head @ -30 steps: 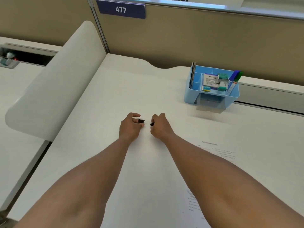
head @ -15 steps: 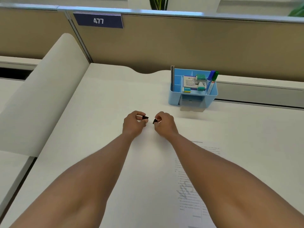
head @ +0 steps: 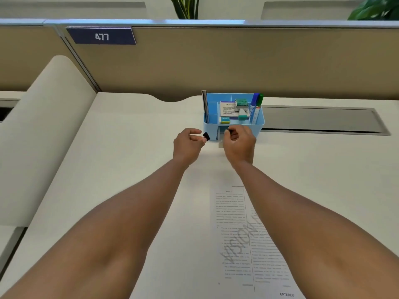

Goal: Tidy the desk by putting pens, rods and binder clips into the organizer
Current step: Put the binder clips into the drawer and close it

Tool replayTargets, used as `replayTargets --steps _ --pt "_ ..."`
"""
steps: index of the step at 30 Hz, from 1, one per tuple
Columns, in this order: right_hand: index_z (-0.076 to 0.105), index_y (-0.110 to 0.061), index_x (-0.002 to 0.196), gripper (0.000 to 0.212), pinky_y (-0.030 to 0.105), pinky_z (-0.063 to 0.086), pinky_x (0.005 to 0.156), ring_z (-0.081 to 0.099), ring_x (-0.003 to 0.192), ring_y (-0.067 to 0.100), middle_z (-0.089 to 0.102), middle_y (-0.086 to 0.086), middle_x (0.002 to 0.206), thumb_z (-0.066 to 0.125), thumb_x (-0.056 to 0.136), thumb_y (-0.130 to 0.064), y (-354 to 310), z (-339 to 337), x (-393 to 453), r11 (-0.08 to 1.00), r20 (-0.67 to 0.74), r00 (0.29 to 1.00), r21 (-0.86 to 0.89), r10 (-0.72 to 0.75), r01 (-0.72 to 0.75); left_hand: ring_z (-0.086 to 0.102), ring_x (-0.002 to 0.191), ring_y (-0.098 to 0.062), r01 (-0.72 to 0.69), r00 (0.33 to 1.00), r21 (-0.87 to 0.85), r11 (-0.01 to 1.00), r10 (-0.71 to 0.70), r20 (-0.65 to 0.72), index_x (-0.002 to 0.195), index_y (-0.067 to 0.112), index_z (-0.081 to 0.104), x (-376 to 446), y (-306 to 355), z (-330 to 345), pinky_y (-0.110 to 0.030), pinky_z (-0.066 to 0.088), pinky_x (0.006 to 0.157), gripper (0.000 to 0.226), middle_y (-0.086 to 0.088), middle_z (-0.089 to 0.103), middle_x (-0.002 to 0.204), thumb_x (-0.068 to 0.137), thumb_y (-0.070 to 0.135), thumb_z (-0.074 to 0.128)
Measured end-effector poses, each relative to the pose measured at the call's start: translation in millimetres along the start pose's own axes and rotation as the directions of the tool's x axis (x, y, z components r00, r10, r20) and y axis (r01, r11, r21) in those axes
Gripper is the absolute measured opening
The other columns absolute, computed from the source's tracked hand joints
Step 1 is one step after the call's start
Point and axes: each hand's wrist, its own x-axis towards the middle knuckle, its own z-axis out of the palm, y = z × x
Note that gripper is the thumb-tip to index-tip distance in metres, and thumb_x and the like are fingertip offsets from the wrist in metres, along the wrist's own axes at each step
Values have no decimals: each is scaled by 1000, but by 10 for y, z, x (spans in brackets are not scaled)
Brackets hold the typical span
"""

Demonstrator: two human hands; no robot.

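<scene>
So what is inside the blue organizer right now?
The blue organizer holds two markers, a white box, erasers and grey rods. The right hand covers its front drawer.

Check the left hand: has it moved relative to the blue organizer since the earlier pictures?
Yes. The left hand, pinching a black binder clip, has moved forward across the desk and now sits just left of the organizer, with a much smaller gap than before.
</scene>
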Motion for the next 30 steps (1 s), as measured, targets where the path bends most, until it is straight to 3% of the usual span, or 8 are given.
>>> replayTargets --steps 7,11,14,21,24,27,30 --pt "65 -15 100 12 36 60 76 60 109 20 67 4 111 63 91 -23 161 -155 192 970 -124 962 7 243 -244 66 93 -12 -67 998 74 995 68 -10 107 24 64 131 235 291 -29 57 78 25 5 70 95 85 31 74" --pt "64 -17 103 16 37 60 74 60 108 21 66 3 116 63 91 -27 207 -172 230 955 -96 954 -49 285 -291 61 107 -8 -81 997 83 993 80 11 100 23 64 178 306 448 -32 58 79 21 5 72 96 84 27 77" --pt "65 -18 104 17 36 59 73 60 108 21 66 2 116 64 90 -28 237 -156 258 950 -67 950 -59 304 -308 65 101 -8 -103 995 112 988 102 18 96 25 65 201 322 535 -33 57 85 17 8 73 88 84 24 77" --pt "62 -16 116 27 29 54 77 51 119 18 55 5 126 62 92 -27 303 -167 255 955 -82 962 -125 259 -268 61 101 -8 -172 982 153 973 182 -49 98 27 64 195 294 576 -29 56 81 13 12 65 97 88 28 72" --pt "62 -15 112 21 27 51 74 56 110 19 53 6 121 59 93 -24 331 -200 263 930 -104 930 -73 352 -360 58 101 -8 -168 978 167 972 185 -97 102 29 61 206 257 529 -28 55 77 15 12 64 98 90 28 70" --pt "63 -15 105 15 25 42 68 56 89 16 54 6 115 56 94 -22 323 -217 274 890 -93 888 -30 451 -455 54 106 -10 -172 976 204 964 195 -101 120 28 58 219 213 501 -23 49 72 30 9 61 109 92 29 67" --pt "64 -13 99 13 26 42 69 52 82 14 56 6 112 55 93 -20 319 -205 255 866 -82 863 14 499 -500 51 102 -8 -167 976 242 956 195 -97 127 28 56 241 178 491 -29 53 78 35 7 58 113 93 30 65"
